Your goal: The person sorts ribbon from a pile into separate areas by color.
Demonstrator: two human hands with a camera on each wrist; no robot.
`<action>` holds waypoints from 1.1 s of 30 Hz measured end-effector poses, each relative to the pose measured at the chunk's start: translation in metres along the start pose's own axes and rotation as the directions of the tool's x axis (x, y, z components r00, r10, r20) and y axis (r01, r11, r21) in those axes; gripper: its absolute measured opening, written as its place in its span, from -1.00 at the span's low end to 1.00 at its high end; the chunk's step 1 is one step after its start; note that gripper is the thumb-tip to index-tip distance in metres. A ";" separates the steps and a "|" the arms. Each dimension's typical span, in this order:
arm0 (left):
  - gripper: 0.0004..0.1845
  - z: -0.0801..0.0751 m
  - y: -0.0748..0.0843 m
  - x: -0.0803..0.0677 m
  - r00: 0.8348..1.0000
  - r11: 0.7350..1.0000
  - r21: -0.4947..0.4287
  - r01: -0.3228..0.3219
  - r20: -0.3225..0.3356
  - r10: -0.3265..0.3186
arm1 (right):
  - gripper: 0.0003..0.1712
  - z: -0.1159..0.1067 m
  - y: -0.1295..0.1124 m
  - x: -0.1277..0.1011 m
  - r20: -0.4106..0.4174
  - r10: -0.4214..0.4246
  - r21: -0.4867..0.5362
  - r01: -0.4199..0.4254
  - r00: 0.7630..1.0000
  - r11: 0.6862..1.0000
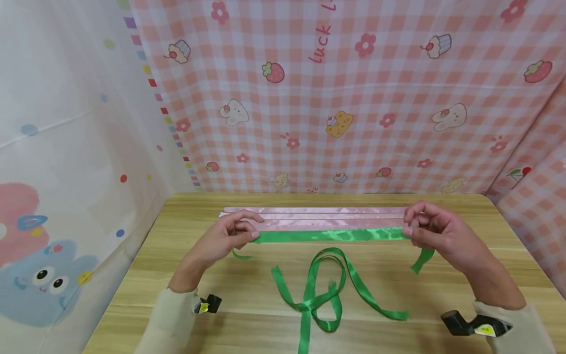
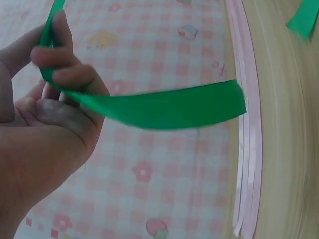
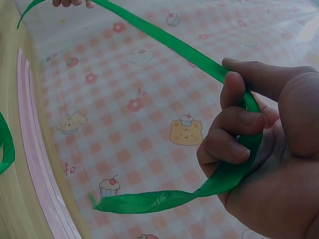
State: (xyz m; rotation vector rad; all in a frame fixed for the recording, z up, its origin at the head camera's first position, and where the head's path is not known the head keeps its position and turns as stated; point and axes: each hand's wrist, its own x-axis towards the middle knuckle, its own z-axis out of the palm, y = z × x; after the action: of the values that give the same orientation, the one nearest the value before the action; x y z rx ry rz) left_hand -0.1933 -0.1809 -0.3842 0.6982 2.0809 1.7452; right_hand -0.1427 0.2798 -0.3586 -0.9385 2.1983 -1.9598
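Note:
A shiny green ribbon (image 1: 331,235) is stretched level between the two hands. My left hand (image 1: 227,233) pinches it near one end, and a loose tail hangs past the curled fingers, as the left wrist view shows. At the other end my right hand (image 1: 435,228) grips it between thumb and fingers; its free tail (image 3: 149,201) drops below the palm. Behind the stretched ribbon, several pink ribbons (image 1: 318,211) lie side by side along the back of the table. Nearer the front, loose green ribbon (image 1: 338,295) lies in loops between the forearms.
The wooden table (image 1: 146,275) ends at a pink checked cloth (image 1: 309,98) hanging behind it. White printed cloth (image 1: 79,147) hangs on the left, and checked cloth (image 1: 544,196) on the right. Small black devices (image 1: 475,325) are worn on both wrists.

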 end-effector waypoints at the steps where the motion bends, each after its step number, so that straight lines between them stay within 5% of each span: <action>1: -0.69 -0.003 -0.001 -0.002 1.000 1.000 -0.005 -0.005 0.002 0.005 | -0.70 -0.001 0.000 -0.001 -0.002 0.007 -0.004 -0.007 1.000 1.000; 10: -0.65 -0.029 -0.013 -0.022 0.996 0.997 0.025 0.075 -0.047 -0.074 | -0.67 -0.018 0.008 -0.015 0.020 0.077 0.002 -0.077 0.997 0.997; 20: -0.66 -0.052 -0.046 -0.038 0.991 0.991 0.032 0.131 -0.031 -0.130 | -0.76 -0.043 0.037 -0.038 0.184 0.169 -0.002 -0.172 0.968 0.985; 28: -0.58 -0.056 -0.084 -0.024 0.961 0.965 0.060 0.255 -0.124 -0.246 | -0.87 -0.058 0.071 -0.042 -0.044 0.358 -0.222 -0.358 0.933 0.907; 33: -0.62 -0.056 -0.097 -0.012 0.919 0.939 0.050 0.339 -0.231 -0.320 | -0.81 -0.065 0.090 -0.043 -0.175 0.405 -0.280 -0.440 0.897 0.853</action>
State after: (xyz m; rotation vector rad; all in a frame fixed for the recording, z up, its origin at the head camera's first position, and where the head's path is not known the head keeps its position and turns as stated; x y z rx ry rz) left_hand -0.2284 -0.2459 -0.4690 0.1609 2.2737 1.6048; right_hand -0.1711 0.3590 -0.4438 -0.3138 2.5523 -1.5212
